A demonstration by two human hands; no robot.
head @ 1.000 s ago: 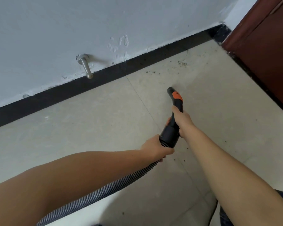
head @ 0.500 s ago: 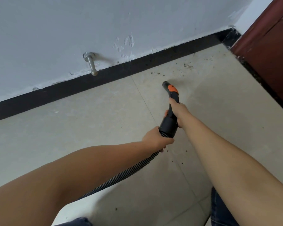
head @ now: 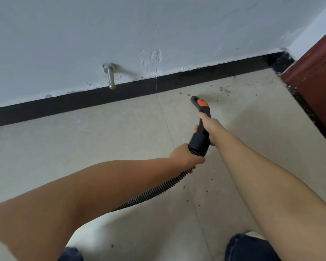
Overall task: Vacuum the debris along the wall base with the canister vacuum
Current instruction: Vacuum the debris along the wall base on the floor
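Debris (head: 223, 89) lies scattered on the floor tiles (head: 102, 144) just in front of the black baseboard (head: 120, 94), thickest toward the corner by the red-brown door (head: 316, 76). Measured from the baseboard, the specks sit close against its foot and trail outward; a few more lie well away from it, under the right forearm.

The vacuum nozzle (head: 194, 99), black with an orange collar, points at the baseboard with its mouth near it but apart from it, and the main cluster lies to the door side of the mouth. The nozzle's long axis runs roughly square to the baseboard, back through the handle to the ribbed hose (head: 158, 189).

The right hand (head: 207, 127) is clamped round the handle, the nearer of the two to the baseboard. The left hand (head: 184, 155) grips the hose cuff behind it, farther from the baseboard.

Judging from this, the coming move is a sideways sweep along the baseboard toward the door, steered by the right hand while the left feeds hose. A metal door stop (head: 110, 76) projects from the wall above the baseboard, well off on the other side.
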